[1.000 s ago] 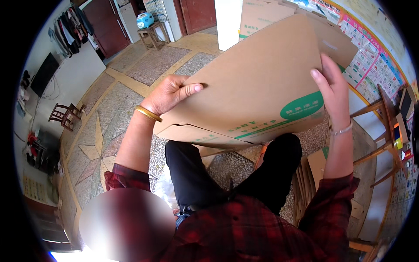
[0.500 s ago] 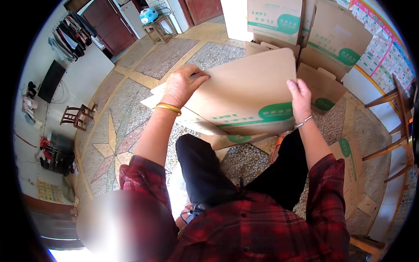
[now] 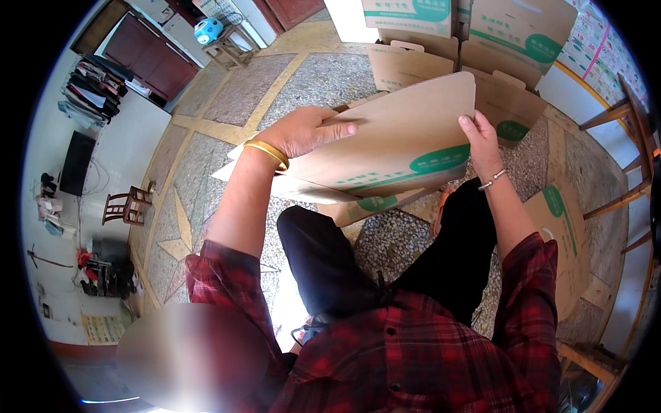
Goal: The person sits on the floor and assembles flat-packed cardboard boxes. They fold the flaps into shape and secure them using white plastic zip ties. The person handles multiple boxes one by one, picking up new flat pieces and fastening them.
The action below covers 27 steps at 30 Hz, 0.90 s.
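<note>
A flattened cardboard box (image 3: 392,141), brown with green printed marks, is held in the air in front of the person's knees, tilted so that its broad face looks up toward the camera. The left hand (image 3: 303,131) lies over the left part of the sheet, fingers (image 3: 337,127) stretched flat across the top face and the thumb tucked at the edge, so the hand clamps the cardboard there; a gold bangle (image 3: 267,153) circles that wrist. The right hand (image 3: 482,141) pinches the box's right edge, fingers curled behind it and the thumb on the front, with a thin silver bracelet (image 3: 494,180) on the wrist. Loose flaps (image 3: 375,204) of the same box hang beneath the sheet, above the speckled stone floor (image 3: 392,237). Beyond the held box, more brown cartons (image 3: 523,27) with green marks stand stacked near the wall, and another flattened carton (image 3: 568,234) lies on the floor just beside the person's right leg. The person wears a red plaid shirt (image 3: 413,351) and black trousers (image 3: 323,261). A small wooden chair (image 3: 127,206) stands well apart at the left, near a dark television (image 3: 76,162).
</note>
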Available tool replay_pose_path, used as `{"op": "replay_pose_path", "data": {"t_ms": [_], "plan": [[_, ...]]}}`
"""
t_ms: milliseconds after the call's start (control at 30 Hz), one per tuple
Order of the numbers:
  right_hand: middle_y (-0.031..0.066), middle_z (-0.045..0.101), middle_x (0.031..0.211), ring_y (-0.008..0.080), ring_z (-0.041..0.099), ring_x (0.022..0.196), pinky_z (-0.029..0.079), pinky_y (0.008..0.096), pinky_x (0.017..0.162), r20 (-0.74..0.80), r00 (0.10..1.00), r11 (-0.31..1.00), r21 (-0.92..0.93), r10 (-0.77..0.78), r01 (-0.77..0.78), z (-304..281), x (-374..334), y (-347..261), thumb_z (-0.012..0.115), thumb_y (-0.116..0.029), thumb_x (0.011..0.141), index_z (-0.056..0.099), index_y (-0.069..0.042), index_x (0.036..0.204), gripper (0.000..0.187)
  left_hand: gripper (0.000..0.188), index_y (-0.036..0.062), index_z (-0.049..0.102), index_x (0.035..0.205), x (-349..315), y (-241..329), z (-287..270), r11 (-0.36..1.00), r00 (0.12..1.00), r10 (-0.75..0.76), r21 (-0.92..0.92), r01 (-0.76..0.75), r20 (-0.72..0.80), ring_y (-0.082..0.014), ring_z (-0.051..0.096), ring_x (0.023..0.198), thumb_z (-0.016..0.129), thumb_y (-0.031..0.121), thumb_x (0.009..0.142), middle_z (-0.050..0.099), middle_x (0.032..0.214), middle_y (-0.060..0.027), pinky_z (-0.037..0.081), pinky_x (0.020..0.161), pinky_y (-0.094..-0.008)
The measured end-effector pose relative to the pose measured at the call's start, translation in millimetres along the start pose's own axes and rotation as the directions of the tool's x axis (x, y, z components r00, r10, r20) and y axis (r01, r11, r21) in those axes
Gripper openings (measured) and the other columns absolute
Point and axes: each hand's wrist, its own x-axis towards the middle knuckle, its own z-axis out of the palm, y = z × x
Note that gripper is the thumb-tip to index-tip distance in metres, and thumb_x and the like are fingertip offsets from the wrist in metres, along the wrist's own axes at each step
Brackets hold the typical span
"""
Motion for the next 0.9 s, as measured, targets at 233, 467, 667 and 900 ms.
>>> {"op": "replay_pose_path", "data": {"t_ms": [233, 467, 667, 900], "plan": [[-0.0012, 0.056, 0.088, 0.0057, 0.049, 0.082, 0.04, 0.0204, 0.074, -0.052, 0.997, 0.996, 0.068, -0.055, 0.059, 7, -18, -13, 0.054, -0.021, 0.087, 0.055, -0.001, 0.099, 0.024, 0.054, -0.0024, 0.059, 0.105, -23, 20, -26, 0.986, 0.995, 0.012, -0.166, 0.005, 0.098, -0.0192, 0.057, 0.085, 0.054, 0.047, 0.082, 0.063, 0.09, -0.014, 0.043, 0.078, -0.0308], [0.0137, 0.055, 0.104, 0.0275, 0.054, 0.095, 0.04, 0.0323, 0.087, -0.056, 0.821, 0.625, -0.678, -0.568, 0.386, 53, -20, -25, 0.054, -0.008, 0.082, 0.052, 0.001, 0.11, 0.029, 0.054, 0.0072, 0.041, 0.128, -24, -43, -7, 0.989, 0.999, 0.028, -0.146, -0.025, 0.022, -0.0213, 0.048, 0.108, 0.049, 0.042, 0.087, 0.052, 0.119, -0.0148, 0.035, 0.093, -0.0297], [0.0125, 0.058, 0.096, 0.0247, 0.056, 0.09, 0.043, 0.031, 0.081, 0.251, 0.922, 0.807, -0.451, -0.294, 0.38, 69, -51, 1, 0.053, -0.002, 0.079, 0.057, -0.002, 0.102, 0.023, 0.058, 0.0037, 0.048, 0.122, -4, -35, -13, 0.994, 0.995, -0.073, -0.073, 0.078, 0.069, -0.0211, 0.048, 0.107, 0.047, 0.049, 0.086, 0.054, 0.115, -0.0139, 0.035, 0.093, -0.029], [0.0104, 0.056, 0.105, 0.0184, 0.055, 0.097, 0.043, 0.0281, 0.082, 0.279, 0.958, 0.917, -0.362, -0.065, 0.168, 110, -54, 29, 0.05, 0.002, 0.081, 0.044, -0.002, 0.123, 0.043, 0.056, 0.0037, 0.048, 0.122, 15, -38, 1, 0.993, 0.996, -0.009, -0.114, 0.019, 0.091, -0.0205, 0.049, 0.105, 0.047, 0.047, 0.087, 0.055, 0.114, -0.0127, 0.036, 0.092, -0.0291]]}}
